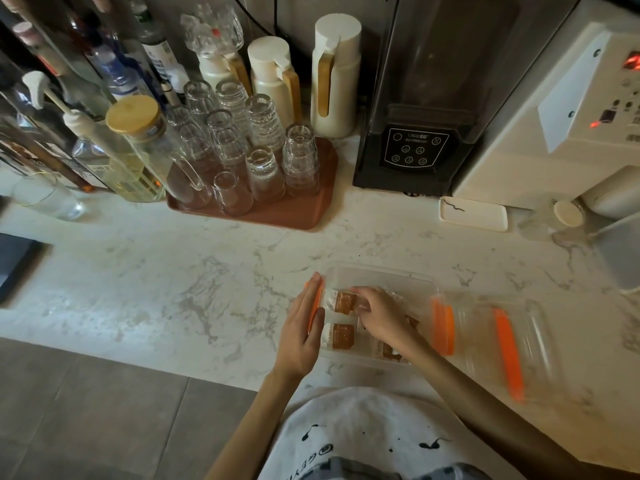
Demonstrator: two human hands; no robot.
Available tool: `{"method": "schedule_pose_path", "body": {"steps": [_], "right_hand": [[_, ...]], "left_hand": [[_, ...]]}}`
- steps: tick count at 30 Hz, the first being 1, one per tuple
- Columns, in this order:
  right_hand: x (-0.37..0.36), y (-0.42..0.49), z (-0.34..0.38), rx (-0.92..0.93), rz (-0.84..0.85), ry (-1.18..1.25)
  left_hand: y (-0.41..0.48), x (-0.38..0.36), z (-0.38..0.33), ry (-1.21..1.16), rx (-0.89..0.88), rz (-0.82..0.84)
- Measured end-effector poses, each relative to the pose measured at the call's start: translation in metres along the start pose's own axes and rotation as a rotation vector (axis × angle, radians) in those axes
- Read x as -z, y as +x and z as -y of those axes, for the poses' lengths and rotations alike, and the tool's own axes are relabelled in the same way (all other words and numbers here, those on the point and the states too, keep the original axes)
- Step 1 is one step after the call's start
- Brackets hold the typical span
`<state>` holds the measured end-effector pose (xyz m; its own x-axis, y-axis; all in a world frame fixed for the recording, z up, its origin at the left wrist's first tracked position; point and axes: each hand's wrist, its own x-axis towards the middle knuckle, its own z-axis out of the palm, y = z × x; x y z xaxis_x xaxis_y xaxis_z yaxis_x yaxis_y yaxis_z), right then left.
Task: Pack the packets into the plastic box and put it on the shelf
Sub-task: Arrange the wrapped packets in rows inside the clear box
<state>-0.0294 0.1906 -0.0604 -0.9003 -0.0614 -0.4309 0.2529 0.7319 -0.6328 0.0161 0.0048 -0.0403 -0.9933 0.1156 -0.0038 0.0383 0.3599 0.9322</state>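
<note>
Your left hand point(304, 327) lay flat and open against the plastic box's point(381, 271) left end while your right hand point(377, 313), nearer the lid point(502, 341) lying rightward, pinched a packet point(343, 301) inside.

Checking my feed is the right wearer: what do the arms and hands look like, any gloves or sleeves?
Both bare: no gloves, sleeves, watch or rings visible on the left hand or right hand, forearms uncovered. Below them, a white shirt with black ink-like splotches and lettering.
</note>
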Motion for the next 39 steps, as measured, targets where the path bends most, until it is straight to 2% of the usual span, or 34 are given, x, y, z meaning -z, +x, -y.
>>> {"method": "schedule_pose_path", "body": {"steps": [2,4,6,8,12,14,17,22,28,31,34,39], "right_hand": [[-0.002,-0.004,-0.002,0.138,-0.040,-0.127],[-0.004,-0.004,-0.004,0.267,0.022,-0.241],[-0.007,-0.002,-0.006,0.323,0.131,-0.414],[-0.010,0.000,-0.008,0.324,0.160,-0.529],[-0.011,-0.002,-0.002,0.325,-0.031,-0.360],[-0.011,-0.003,0.002,0.268,0.041,-0.261],[-0.011,-0.005,0.005,0.159,0.298,-0.322],[-0.004,-0.006,0.013,0.151,0.342,-0.360],[0.053,-0.011,0.017,0.132,0.069,-0.130],[0.069,-0.014,0.009,0.122,0.081,-0.193],[0.065,-0.019,0.009,0.129,0.205,-0.301],[0.039,-0.024,-0.002,0.273,0.326,-0.590]], "left_hand": [[0.000,-0.001,0.000,-0.006,-0.003,-0.005],[0.000,-0.001,0.000,-0.013,-0.007,-0.003],[0.000,-0.002,0.000,-0.019,-0.009,0.001],[0.000,-0.001,-0.001,-0.020,-0.007,0.002],[0.000,-0.001,-0.001,-0.011,-0.001,0.001],[0.000,-0.001,-0.001,-0.008,-0.002,0.000],[0.001,-0.001,0.000,-0.011,-0.006,-0.002],[0.001,-0.001,0.000,-0.013,0.001,-0.009],[0.001,-0.001,0.001,-0.034,0.011,-0.002],[0.001,-0.002,0.002,-0.028,-0.001,-0.008],[0.001,-0.002,0.002,-0.025,-0.008,-0.008],[0.001,-0.002,0.002,-0.025,0.002,-0.008]]}}
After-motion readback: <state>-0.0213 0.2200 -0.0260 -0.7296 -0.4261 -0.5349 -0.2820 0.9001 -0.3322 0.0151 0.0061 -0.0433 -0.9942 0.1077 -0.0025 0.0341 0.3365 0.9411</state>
